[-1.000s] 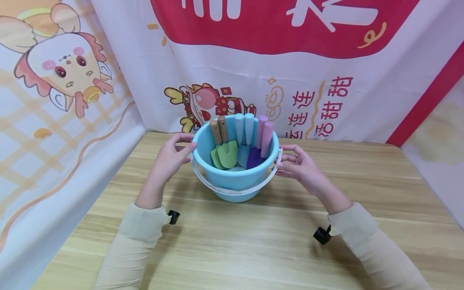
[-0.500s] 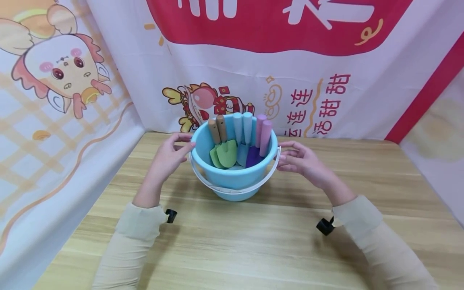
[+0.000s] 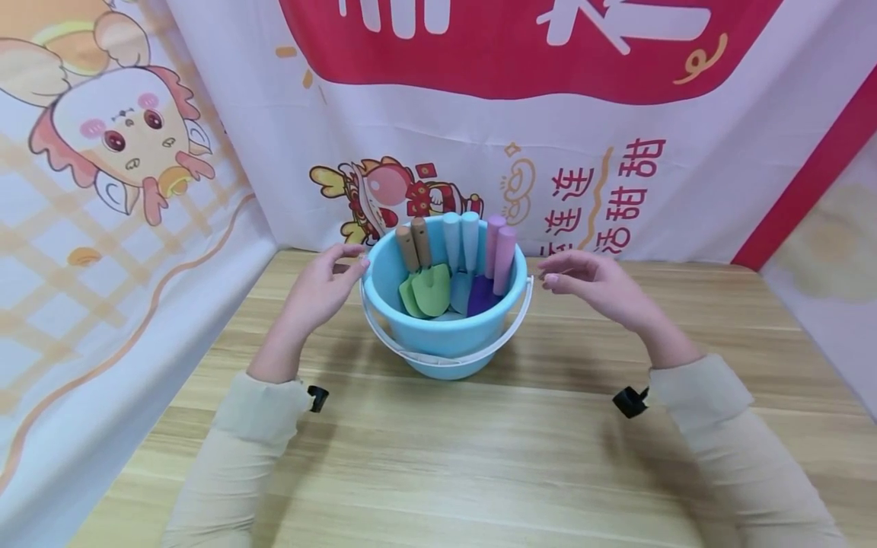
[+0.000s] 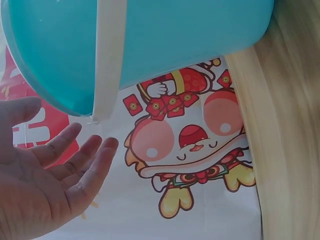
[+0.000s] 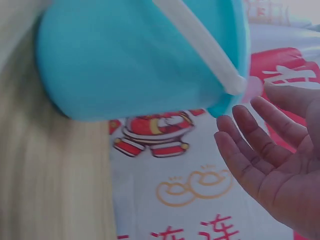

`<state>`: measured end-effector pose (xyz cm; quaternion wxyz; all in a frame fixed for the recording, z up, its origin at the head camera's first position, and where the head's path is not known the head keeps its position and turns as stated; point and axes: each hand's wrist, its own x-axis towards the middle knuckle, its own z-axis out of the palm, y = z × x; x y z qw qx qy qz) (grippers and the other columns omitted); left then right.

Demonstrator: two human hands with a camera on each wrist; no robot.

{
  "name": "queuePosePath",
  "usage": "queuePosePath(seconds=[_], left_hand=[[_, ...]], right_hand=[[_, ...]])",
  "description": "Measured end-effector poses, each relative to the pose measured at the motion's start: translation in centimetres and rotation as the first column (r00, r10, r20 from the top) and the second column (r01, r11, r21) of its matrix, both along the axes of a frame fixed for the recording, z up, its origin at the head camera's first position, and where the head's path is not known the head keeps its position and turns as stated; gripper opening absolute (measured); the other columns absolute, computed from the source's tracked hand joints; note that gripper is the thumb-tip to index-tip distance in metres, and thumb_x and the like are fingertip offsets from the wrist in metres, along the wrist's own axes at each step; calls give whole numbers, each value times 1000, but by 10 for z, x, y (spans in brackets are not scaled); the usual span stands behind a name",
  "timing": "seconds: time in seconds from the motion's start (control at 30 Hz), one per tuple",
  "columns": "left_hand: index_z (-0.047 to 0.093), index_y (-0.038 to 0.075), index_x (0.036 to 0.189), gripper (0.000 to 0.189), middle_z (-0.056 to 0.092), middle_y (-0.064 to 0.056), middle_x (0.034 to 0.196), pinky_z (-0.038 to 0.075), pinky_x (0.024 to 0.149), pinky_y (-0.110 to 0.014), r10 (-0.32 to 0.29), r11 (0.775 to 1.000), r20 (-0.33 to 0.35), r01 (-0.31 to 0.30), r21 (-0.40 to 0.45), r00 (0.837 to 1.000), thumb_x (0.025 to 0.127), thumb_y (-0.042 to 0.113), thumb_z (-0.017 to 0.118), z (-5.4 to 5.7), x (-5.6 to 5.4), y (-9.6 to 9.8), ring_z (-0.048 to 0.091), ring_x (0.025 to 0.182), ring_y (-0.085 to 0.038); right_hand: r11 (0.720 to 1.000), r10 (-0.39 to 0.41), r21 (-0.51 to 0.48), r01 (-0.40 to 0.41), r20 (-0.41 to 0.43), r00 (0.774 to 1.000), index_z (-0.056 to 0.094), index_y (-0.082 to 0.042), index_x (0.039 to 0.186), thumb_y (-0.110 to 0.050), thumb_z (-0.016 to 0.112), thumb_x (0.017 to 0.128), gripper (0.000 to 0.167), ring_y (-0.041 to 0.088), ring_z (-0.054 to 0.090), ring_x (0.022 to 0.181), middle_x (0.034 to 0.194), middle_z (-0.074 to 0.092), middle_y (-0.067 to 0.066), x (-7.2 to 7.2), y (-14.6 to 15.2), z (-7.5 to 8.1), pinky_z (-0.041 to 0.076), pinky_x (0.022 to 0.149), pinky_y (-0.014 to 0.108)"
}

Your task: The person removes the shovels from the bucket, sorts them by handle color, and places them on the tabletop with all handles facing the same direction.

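flanking a round light-blue plastic bucket (image 3: 445,337) of colourful small trowels (image 3: 432,293) on the wood-grain tabletop (image 3: 479,457), left hand (image 3: 318,289) and right hand (image 3: 596,285) grip nothing, left contact uncertain; snagging its curved white handle (image 3: 419,357) could tip it

On the white printed fabric backdrop (image 3: 438,122), reads 连连 in red Chinese characters (image 3: 575,183), turned sideways and running upward, above a third partly cut off at the lower edge. To the right of a wavy orange line (image 3: 604,190), reads 甜甜 likewise, above 活, also clipped. In the right wrist view, shows 连连 nearly upright, partly cropped. On the big red printed panel (image 3: 507,65), carries thick white strokes, cropped and unreadable. On the small red printed envelopes (image 4: 133,105), bears gold coin marks too small to read
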<state>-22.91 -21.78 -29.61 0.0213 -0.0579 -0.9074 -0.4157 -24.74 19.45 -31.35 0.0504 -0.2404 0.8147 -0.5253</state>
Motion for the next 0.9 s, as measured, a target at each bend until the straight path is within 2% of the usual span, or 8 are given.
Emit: queuePosePath(seconds=[0.13,0.27,0.37,0.47,0.53,0.63,0.73,0.9], left_hand=[[37,5,157,63,37,-21,160,43,106,-64,-47,997,-53,43,-70,997,109,44,45,2,-2,0,43,140,-42],[27,7,162,67,27,-20,165,32,113,-67,-110,978,-93,91,-188,990,110,47,40,3,-5,3,29,149,-42],[25,9,163,66,21,-16,168,24,117,-66,-159,942,-110,118,-313,981,110,47,36,0,-8,4,19,153,-39],[25,12,164,66,15,-11,171,20,118,-67,-194,889,-109,128,-440,975,110,50,33,-4,-10,4,11,156,-37],[24,14,164,68,13,-9,171,19,117,-69,-210,855,-100,134,-500,973,109,54,31,-6,-11,4,7,156,-37],[23,16,165,72,11,-6,172,17,117,-71,-218,824,-90,134,-550,972,108,59,26,-7,-12,4,3,156,-36],[21,15,165,72,11,-4,172,14,118,-70,-225,807,-90,134,-574,970,108,58,26,-6,-12,4,2,156,-36],[18,15,166,70,14,-4,171,10,119,-70,-230,797,-89,135,-589,969,109,55,27,-6,-12,4,3,156,-36]], right_hand=[[997,-20,72,25,-68,997,63,2,132,-18,63,104,34,20,67,110,126,67,18,1,3,10,55,92,22],[988,-32,144,49,-113,993,64,-1,135,-20,62,104,36,28,65,118,131,67,15,1,1,18,54,95,25],[982,-44,173,73,-165,985,64,-1,136,-18,63,104,36,30,65,120,133,66,16,1,-3,22,55,98,36],[977,-60,184,104,-230,971,63,0,136,-16,64,103,37,33,65,120,134,65,18,1,-9,24,54,98,45],[972,-81,191,136,-271,959,64,0,135,-16,65,103,36,33,65,120,133,66,17,0,-12,25,54,98,47],[968,-101,189,166,-313,945,65,0,134,-15,66,102,35,34,65,119,132,66,17,-2,-19,26,54,98,49],[969,-98,185,165,-324,941,64,0,134,-16,66,102,36,35,65,118,132,66,18,-6,-26,27,54,98,49],[972,-99,170,161,-325,940,63,-3,137,-18,68,101,39,34,65,119,135,65,16,-13,-40,30,54,99,48]])
